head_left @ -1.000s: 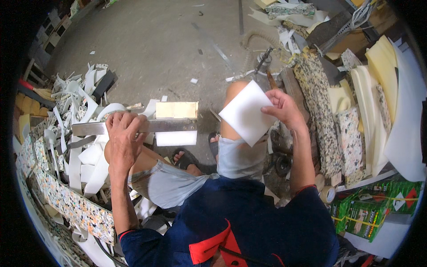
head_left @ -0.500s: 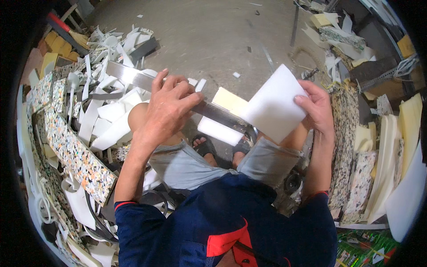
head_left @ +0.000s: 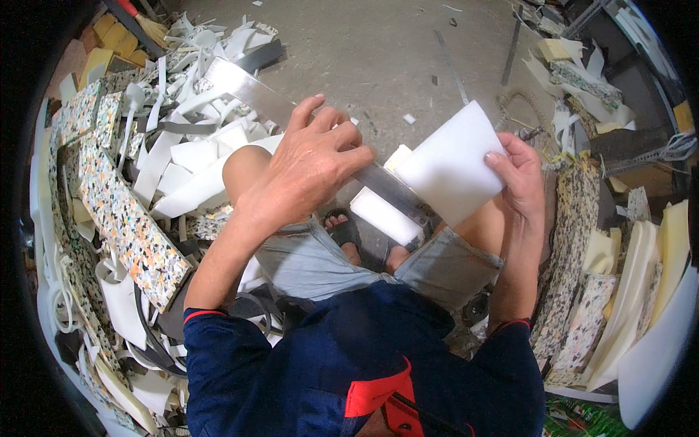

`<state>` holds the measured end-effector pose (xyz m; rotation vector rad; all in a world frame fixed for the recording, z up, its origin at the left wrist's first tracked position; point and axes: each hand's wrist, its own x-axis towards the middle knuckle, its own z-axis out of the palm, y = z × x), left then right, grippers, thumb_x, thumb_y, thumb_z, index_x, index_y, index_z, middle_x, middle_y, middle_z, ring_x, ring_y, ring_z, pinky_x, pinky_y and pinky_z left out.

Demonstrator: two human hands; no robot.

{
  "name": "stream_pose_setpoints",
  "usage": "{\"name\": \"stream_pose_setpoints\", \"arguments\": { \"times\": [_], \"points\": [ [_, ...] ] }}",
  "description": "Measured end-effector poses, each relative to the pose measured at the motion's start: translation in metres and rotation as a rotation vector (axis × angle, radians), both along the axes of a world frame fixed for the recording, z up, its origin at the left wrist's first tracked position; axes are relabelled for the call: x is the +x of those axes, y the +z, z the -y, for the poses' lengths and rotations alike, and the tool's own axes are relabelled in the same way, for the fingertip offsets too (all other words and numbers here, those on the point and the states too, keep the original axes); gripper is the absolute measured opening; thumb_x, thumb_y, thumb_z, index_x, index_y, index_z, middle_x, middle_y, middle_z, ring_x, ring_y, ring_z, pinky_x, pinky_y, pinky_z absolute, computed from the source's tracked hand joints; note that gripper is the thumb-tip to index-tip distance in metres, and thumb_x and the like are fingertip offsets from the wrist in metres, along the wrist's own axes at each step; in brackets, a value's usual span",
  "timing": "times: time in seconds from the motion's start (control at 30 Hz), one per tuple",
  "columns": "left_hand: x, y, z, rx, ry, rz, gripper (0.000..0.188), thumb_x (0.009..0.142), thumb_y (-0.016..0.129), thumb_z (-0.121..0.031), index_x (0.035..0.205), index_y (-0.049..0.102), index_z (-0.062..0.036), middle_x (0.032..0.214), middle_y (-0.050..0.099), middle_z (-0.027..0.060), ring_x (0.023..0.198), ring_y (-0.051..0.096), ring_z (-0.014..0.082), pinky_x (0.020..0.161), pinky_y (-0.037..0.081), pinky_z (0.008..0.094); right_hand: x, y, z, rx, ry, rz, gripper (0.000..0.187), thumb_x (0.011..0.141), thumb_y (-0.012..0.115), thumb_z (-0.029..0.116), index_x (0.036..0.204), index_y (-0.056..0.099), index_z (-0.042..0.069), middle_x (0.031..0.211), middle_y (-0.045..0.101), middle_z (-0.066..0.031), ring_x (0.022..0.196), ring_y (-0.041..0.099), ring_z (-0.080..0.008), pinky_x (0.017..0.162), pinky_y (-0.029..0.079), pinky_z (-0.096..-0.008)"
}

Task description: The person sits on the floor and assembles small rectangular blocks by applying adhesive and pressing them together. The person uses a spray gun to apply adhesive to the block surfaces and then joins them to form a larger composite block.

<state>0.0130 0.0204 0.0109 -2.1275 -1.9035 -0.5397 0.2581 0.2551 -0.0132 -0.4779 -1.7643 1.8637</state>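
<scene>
A long, flat metal strip [head_left: 251,91], shiny like a blade or ruler, slants across my lap from far left to near right. My left hand [head_left: 309,149] is closed over its middle, fingers bent across it, the thumb mostly hidden. In my right hand [head_left: 518,171] a white foam piece [head_left: 451,164] is pinched at its right edge, thumb on top. The foam's lower left edge lies along the strip's near end; whether they touch is hard to tell. Below, between my knees, are a white foam block [head_left: 386,216] and a pale yellow block [head_left: 397,156], partly covered.
White foam offcuts [head_left: 196,156] heap up on my left beside a speckled foam slab [head_left: 131,226]. More speckled foam [head_left: 571,247] and cream strips [head_left: 630,277] stand on my right. A coil of rope [head_left: 520,105] lies on the grey floor [head_left: 364,51] ahead.
The whole view has shifted slightly. My left hand and the strip have moved rightward, closer to the white foam piece, which now hides more of the yellow block. Both grips are unchanged.
</scene>
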Motion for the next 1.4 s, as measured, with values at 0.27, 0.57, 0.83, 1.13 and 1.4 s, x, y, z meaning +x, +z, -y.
{"name": "stream_pose_setpoints", "arguments": {
  "times": [0.27, 0.57, 0.83, 1.13, 1.4],
  "points": [
    [-0.002, -0.003, 0.0, -0.006, 0.011, -0.019, 0.045, 0.064, 0.081, -0.004, 0.105, 0.07, -0.0176, 0.094, 0.062, -0.0004, 0.111, 0.058, 0.0234, 0.114, 0.032, 0.0547, -0.004, -0.002, -0.001, -0.01, -0.003, 0.006, 0.028, 0.089, 0.072, 0.006, 0.114, 0.067, -0.005, 0.097, 0.074, -0.0089, 0.083, 0.068, -0.0107, 0.077, 0.053, -0.0239],
    [-0.002, -0.006, -0.001, 0.008, 0.017, -0.03, 0.037, 0.068, 0.079, -0.006, 0.103, 0.071, -0.0173, 0.093, 0.062, 0.0, 0.11, 0.059, 0.0233, 0.114, 0.033, 0.0552, -0.008, -0.001, 0.002, 0.012, -0.009, 0.025, 0.027, 0.09, 0.072, 0.007, 0.114, 0.067, -0.004, 0.096, 0.073, -0.0076, 0.083, 0.067, -0.0098, 0.076, 0.052, -0.0233],
    [-0.001, -0.006, -0.001, 0.014, 0.012, -0.02, 0.034, 0.069, 0.078, -0.008, 0.102, 0.072, -0.0163, 0.092, 0.062, 0.0, 0.109, 0.059, 0.0237, 0.113, 0.033, 0.0549, -0.012, -0.001, 0.003, 0.027, -0.005, 0.047, 0.026, 0.091, 0.071, 0.008, 0.114, 0.067, -0.004, 0.095, 0.073, -0.0081, 0.082, 0.067, -0.01, 0.076, 0.053, -0.0231],
    [0.0, -0.002, 0.002, -0.007, 0.013, -0.024, 0.034, 0.068, 0.075, -0.006, 0.1, 0.071, -0.0168, 0.091, 0.062, 0.0003, 0.109, 0.058, 0.0238, 0.113, 0.032, 0.0525, -0.013, 0.005, 0.011, 0.141, -0.055, 0.154, 0.024, 0.09, 0.071, 0.007, 0.111, 0.068, -0.004, 0.094, 0.072, -0.0061, 0.084, 0.066, -0.0105, 0.077, 0.052, -0.0243],
    [0.005, 0.006, 0.005, 0.033, 0.011, -0.043, 0.018, 0.077, 0.065, -0.005, 0.093, 0.067, -0.0136, 0.089, 0.059, 0.0034, 0.101, 0.057, 0.0226, 0.105, 0.037, 0.0472, -0.01, 0.0, 0.01, 0.142, -0.013, 0.156, 0.022, 0.089, 0.072, 0.004, 0.109, 0.068, -0.003, 0.095, 0.072, -0.0045, 0.085, 0.065, -0.0089, 0.078, 0.051, -0.0235]
  ]
}}
